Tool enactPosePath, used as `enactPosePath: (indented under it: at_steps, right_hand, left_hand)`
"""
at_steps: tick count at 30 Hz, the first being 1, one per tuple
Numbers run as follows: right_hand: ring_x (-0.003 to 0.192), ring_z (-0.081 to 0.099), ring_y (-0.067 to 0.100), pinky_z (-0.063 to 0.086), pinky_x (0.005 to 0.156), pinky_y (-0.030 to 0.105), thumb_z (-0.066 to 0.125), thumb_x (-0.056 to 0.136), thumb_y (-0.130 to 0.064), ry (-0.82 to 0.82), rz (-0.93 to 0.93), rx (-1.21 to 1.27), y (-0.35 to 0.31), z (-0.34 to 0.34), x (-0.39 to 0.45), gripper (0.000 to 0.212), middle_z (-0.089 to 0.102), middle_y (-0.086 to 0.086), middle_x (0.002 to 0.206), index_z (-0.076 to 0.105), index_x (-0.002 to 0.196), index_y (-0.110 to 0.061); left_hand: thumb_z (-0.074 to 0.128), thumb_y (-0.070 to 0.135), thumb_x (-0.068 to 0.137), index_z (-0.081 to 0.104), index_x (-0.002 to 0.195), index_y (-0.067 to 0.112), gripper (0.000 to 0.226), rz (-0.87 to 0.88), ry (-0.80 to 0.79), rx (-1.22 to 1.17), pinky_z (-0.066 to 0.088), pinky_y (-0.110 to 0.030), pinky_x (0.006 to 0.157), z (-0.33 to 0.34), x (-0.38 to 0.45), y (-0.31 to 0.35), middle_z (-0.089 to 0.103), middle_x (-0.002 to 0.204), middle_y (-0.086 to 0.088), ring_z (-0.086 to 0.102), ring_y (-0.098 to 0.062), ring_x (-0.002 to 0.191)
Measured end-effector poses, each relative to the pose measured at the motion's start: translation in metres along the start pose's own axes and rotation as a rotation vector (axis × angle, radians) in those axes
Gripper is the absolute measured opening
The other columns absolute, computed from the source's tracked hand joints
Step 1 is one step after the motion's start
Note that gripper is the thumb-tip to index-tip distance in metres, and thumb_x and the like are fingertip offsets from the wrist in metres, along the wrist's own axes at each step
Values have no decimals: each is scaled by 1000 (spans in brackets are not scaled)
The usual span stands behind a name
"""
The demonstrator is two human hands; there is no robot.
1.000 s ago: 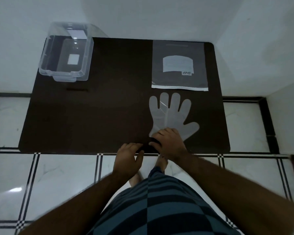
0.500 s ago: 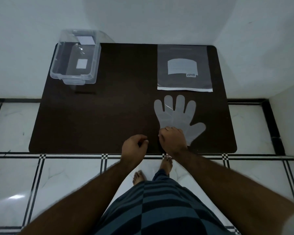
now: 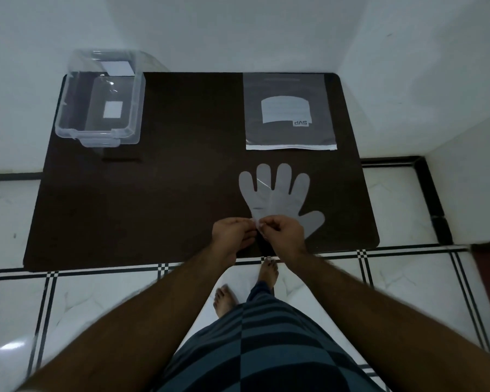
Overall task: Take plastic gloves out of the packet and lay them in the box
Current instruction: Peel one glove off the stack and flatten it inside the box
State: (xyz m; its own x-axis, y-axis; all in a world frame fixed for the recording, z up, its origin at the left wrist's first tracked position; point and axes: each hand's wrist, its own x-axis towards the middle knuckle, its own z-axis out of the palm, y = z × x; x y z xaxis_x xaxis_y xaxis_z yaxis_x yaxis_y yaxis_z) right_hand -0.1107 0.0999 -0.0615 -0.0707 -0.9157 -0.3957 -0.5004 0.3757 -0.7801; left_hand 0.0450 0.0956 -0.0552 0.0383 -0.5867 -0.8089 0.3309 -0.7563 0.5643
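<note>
A clear plastic glove [image 3: 279,193] lies flat on the dark table [image 3: 167,193], fingers pointing away from me. My left hand [image 3: 232,234] and my right hand [image 3: 283,233] meet at its cuff, both pinching the near edge of the thin plastic. The grey packet [image 3: 290,111] with a white label lies flat beyond the glove at the back right. A clear plastic box [image 3: 99,100] stands open at the table's back left corner, with a white label inside.
White walls close in behind and to the right of the table. Tiled floor with black lines runs in front of the table, where my bare feet [image 3: 246,287] and striped shorts show.
My left hand has moved right to join the right hand at the glove's cuff, and both now pinch the edge. Before, only the right hand rested on the cuff.
</note>
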Motion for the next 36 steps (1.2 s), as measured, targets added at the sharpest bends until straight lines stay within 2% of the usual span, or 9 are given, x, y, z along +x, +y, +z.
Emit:
enactPosePath:
  at_steps: [4, 13, 17, 22, 24, 27, 30, 34, 36]
  right_hand:
    - [87, 75, 6, 62, 83, 24, 77, 95, -17, -13, 46, 62, -2, -4, 0, 8, 78, -8, 93, 82, 102, -18]
    - [88, 76, 18, 65, 88, 40, 77, 95, -18, 48, 214, 287, -6, -12, 1, 7, 79, -1, 87, 79, 88, -21]
    - [94, 77, 28, 65, 88, 43, 76, 95, -15, 121, 309, 419, -6, -19, 3, 5, 79, 6, 89, 79, 92, -12]
    - [86, 75, 19, 65, 73, 29, 73, 98, -12, 255, 401, 584, -13, -32, 0, 2, 76, 8, 99, 74, 100, -12]
    - [88, 75, 18, 64, 74, 30, 72, 98, -11, 302, 410, 626, -10, -37, 1, 5, 76, 7, 102, 74, 102, -12]
    - [91, 73, 17, 64, 80, 32, 71, 98, -12, 351, 405, 638, -8, -45, 1, 7, 76, 5, 103, 75, 103, -14]
    - [93, 72, 18, 65, 84, 37, 70, 98, -10, 361, 376, 615, -5, -51, -1, 8, 75, 1, 102, 75, 102, -16]
    - [91, 72, 17, 62, 73, 27, 71, 98, -11, 322, 343, 541, -3, -56, -3, 9, 75, 3, 101, 74, 100, -18]
    - [89, 72, 13, 59, 67, 21, 71, 99, -12, 300, 328, 518, -4, -57, -4, 7, 74, 1, 101, 74, 101, -18]
  left_hand:
    - [73, 4, 96, 76, 110, -3, 15, -45, -35, -34, 66, -35, 81, 6, 2, 7, 81, 102, -18, 80, -29, 93]
    - [73, -1, 93, 77, 106, -2, 14, -71, 71, -6, 62, -31, 67, 11, 11, 4, 81, 100, -20, 78, -26, 82]
    - [73, 2, 93, 76, 103, 3, 10, -42, 122, 87, 67, -38, 77, 9, 11, 2, 80, 97, -17, 79, -29, 89]
    - [76, 3, 89, 77, 96, 16, 14, 147, 141, 474, 67, -43, 82, -3, 9, -4, 78, 96, -6, 77, -23, 90]
    - [81, 12, 87, 75, 97, 22, 16, 235, 142, 620, 67, -40, 81, -7, 10, -7, 78, 96, 0, 76, -17, 88]
    - [84, 17, 85, 70, 119, 19, 37, 353, 147, 765, 60, -27, 83, -9, 6, -10, 74, 112, 1, 69, -11, 96]
    - [84, 18, 84, 52, 148, 17, 72, 606, 182, 942, 44, -30, 102, -8, -5, -13, 54, 141, 0, 50, -17, 127]
    - [64, 11, 98, 65, 136, 19, 40, 1039, 26, 1303, 44, -42, 116, 2, -12, -3, 63, 142, -2, 54, -20, 134]
    - [61, 14, 101, 71, 126, 26, 30, 1015, -103, 1439, 45, -41, 117, 11, -9, 3, 68, 136, 3, 58, -16, 131]
